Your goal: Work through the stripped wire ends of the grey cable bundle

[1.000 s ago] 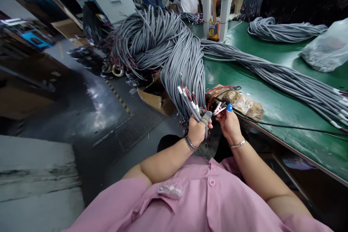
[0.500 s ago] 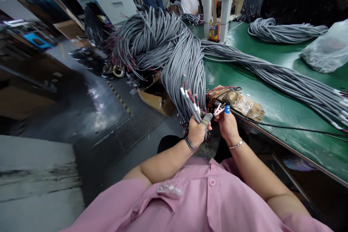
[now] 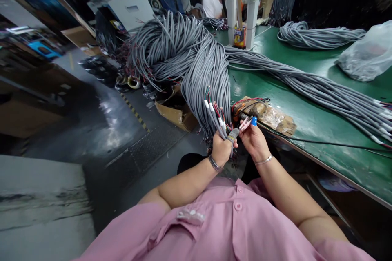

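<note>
My left hand (image 3: 223,147) is wrapped round several grey cables (image 3: 213,118), whose white-banded ends with red, black and green wires point up. A grey cover with a yellow band is on its thumb. Close beside it, my right hand (image 3: 254,140) pinches a small pink clip-like tool (image 3: 245,124), and a blue cap (image 3: 254,121) covers one fingertip. The tool's tip is near the left thumb; what lies between them is too small to tell. Behind both hands hangs a large bundle of grey cables (image 3: 208,77).
A wooden block (image 3: 281,124) with wires sits at the edge of the green table (image 3: 321,147). More cables (image 3: 306,81) cross the table; a plastic bag (image 3: 367,55) lies right. An open carton (image 3: 174,112) stands on the floor. A person (image 3: 212,2) is behind.
My right hand has shifted slightly left with the pink tool, closer to the left hand. The left hand keeps its hold on the cables.
</note>
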A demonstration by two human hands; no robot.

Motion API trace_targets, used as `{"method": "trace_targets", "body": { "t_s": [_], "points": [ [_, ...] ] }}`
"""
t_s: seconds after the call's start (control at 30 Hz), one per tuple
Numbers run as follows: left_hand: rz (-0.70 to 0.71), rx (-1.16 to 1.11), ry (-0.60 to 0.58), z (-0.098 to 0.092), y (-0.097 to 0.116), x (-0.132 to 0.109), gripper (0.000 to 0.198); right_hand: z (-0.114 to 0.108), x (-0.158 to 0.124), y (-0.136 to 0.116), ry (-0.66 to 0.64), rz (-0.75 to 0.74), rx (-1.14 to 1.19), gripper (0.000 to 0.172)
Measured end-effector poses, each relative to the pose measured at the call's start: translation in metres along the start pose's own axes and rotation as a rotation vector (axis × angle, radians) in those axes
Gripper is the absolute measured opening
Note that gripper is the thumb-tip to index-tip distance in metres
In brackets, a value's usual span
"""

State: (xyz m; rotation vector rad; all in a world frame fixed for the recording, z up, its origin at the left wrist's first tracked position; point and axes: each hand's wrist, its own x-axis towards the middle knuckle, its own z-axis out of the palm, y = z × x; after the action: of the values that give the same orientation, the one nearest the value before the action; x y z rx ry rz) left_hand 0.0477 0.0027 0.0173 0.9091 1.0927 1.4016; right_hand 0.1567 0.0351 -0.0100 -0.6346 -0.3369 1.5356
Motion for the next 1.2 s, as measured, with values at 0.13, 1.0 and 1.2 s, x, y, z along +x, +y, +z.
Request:
{"method": "trace_targets", "body": {
  "t_s": [0.13,1.0,1.2],
  "points": [
    [-0.019,0.021,0.019,-0.001,-0.002,-0.002,0.039,-0.005,-0.001,0.001,-0.031,0.045,0.000,0.032],
    [-0.134,-0.059,-0.145,-0.070,0.010,0.006,0.038,-0.030,-0.041,-0.005,-0.039,0.102,-0.322,0.016],
    [-0.159,-0.094,-0.163,-0.071,0.012,0.006,0.035,-0.061,-0.040,0.054,-0.360,0.521,-0.705,0.025]
  ]
}}
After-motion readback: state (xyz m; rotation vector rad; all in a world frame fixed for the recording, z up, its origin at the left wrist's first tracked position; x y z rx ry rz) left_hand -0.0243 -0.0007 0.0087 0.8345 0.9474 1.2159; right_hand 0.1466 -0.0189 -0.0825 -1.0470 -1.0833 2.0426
